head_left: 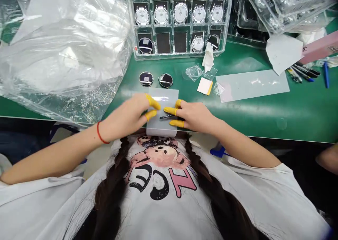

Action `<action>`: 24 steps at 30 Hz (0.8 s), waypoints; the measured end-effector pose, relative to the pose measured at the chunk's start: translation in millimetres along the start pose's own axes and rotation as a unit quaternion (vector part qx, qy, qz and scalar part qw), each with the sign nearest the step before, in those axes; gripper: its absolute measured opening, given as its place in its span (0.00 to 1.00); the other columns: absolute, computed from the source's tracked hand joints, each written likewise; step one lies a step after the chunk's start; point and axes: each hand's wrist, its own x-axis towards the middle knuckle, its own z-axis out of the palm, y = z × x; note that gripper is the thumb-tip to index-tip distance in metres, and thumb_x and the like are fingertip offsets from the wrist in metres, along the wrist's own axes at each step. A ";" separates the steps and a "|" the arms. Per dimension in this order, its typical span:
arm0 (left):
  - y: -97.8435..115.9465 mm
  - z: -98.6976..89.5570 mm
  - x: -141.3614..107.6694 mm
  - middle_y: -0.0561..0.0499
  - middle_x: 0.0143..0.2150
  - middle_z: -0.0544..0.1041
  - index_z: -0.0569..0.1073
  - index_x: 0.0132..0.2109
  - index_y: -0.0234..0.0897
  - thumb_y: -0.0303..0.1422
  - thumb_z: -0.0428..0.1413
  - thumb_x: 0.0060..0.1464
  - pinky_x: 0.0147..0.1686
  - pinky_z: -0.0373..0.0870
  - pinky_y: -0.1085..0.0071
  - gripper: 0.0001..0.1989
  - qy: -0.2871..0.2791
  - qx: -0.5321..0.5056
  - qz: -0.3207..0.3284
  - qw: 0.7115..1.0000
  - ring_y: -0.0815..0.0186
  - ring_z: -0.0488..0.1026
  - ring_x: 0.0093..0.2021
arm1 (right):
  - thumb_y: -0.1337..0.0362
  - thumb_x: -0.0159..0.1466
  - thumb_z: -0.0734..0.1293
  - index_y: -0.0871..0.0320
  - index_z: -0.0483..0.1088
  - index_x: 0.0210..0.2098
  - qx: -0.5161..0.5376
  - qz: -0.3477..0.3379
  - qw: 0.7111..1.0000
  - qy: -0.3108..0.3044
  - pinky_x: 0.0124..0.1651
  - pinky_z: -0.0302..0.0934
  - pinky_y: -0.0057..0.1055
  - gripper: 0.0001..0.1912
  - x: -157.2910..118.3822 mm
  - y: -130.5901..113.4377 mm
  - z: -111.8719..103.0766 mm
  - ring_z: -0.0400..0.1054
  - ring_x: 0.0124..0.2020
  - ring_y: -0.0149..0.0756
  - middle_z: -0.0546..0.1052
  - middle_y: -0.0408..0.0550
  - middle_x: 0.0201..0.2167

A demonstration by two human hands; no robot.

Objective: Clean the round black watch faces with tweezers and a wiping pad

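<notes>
Both my hands wear yellow finger cots and are over a translucent sheet (162, 127) at the table's front edge. My left hand (132, 114) is over its left side, thumb and forefinger a little apart, with nothing visible between them. My right hand (196, 116) is curled at the sheet's right side around slim black tweezers (166, 117), whose printed end points left between thumb and forefinger; the rest is hidden by the hand. Just beyond the sheet lie two round watch heads with dark faces, a left one (146, 78) and a right one (166, 80).
A clear compartment tray (179, 56) of watch heads stands at the back. Plastic bags (66, 63) cover the left. To the right are a white-and-yellow pad (204, 86), film scraps (194, 72), a long translucent strip (253, 86), pens (301, 72) and stacked trays (287, 7).
</notes>
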 end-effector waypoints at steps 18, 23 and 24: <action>62.5 -16.9 -18.0 0.54 0.56 0.80 0.76 0.57 0.47 0.35 0.45 0.71 0.60 0.75 0.59 0.17 0.194 0.066 0.114 0.972 0.62 0.76 0.59 | 0.58 0.68 0.66 0.49 0.80 0.47 0.041 0.051 0.857 0.511 0.34 0.62 0.33 0.12 -76.2 -54.7 -23.9 0.69 0.33 0.35 0.75 0.48 0.34; 62.5 -13.5 28.1 0.60 0.62 0.75 0.74 0.58 0.49 0.37 0.44 0.72 0.66 0.70 0.58 0.17 0.245 -0.004 0.282 0.928 0.64 0.71 0.65 | 0.61 0.67 0.69 0.49 0.79 0.48 -0.184 0.057 0.815 0.547 0.25 0.51 0.29 0.12 -110.7 -50.8 -46.8 0.62 0.25 0.29 0.73 0.42 0.26; 52.8 -2.4 34.0 0.58 0.61 0.76 0.74 0.58 0.47 0.37 0.43 0.72 0.64 0.72 0.59 0.17 0.220 -0.005 0.298 0.929 0.64 0.72 0.65 | 0.61 0.67 0.68 0.52 0.80 0.45 -0.208 0.064 0.838 0.501 0.24 0.48 0.30 0.10 -111.8 -46.9 -40.4 0.60 0.22 0.29 0.72 0.42 0.23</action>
